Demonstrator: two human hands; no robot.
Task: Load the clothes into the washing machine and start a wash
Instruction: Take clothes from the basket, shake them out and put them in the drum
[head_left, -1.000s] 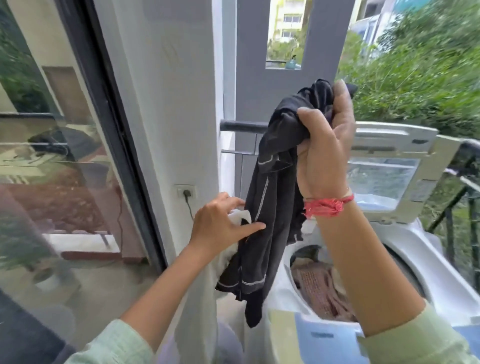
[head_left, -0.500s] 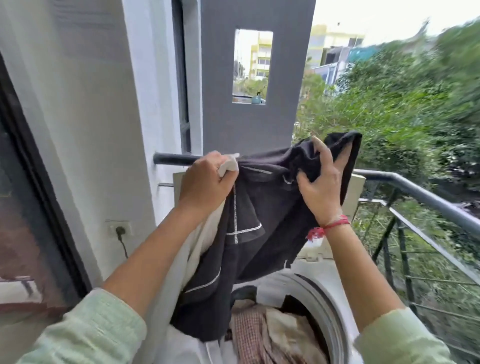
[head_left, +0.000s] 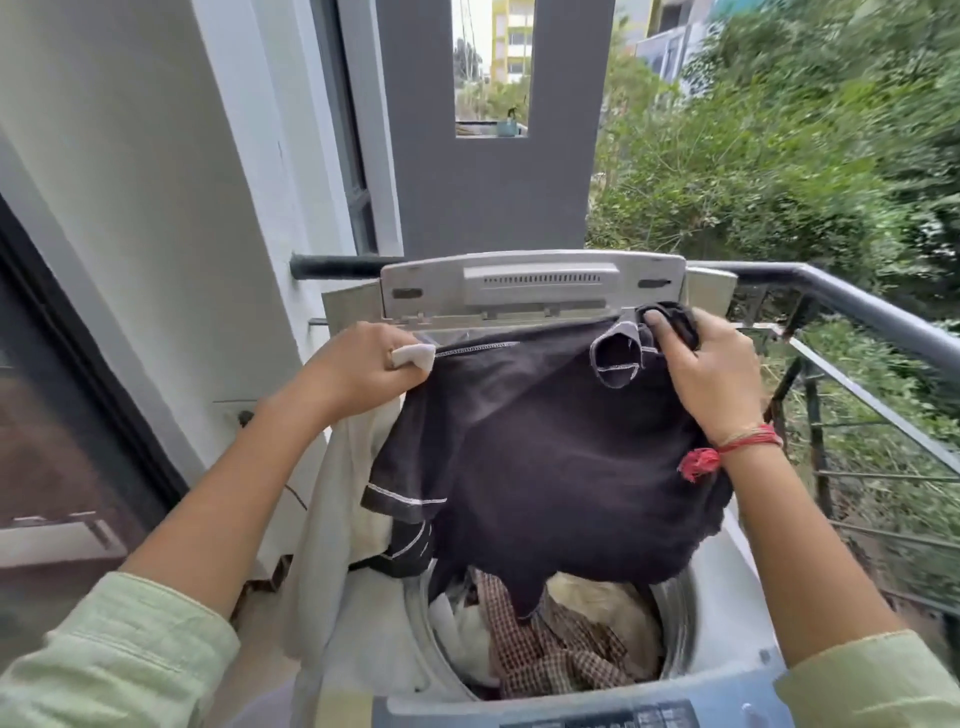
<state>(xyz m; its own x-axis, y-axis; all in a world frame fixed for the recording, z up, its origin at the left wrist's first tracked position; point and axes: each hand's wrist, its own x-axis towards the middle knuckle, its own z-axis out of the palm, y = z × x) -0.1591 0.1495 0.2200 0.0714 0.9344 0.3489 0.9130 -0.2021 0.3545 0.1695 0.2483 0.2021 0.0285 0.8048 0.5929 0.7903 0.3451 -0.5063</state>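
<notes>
Left hand (head_left: 358, 364) clutching one corner along with a white cloth (head_left: 332, 519), right hand (head_left: 711, 374) gripping the other, the dark shirt (head_left: 545, 457) hangs stretched side to side mid-frame, straight above the open washing machine drum (head_left: 672, 623).

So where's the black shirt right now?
In the head view the black shirt is in the middle, held up between the left hand and the right hand, just above the open washing machine drum.
</notes>
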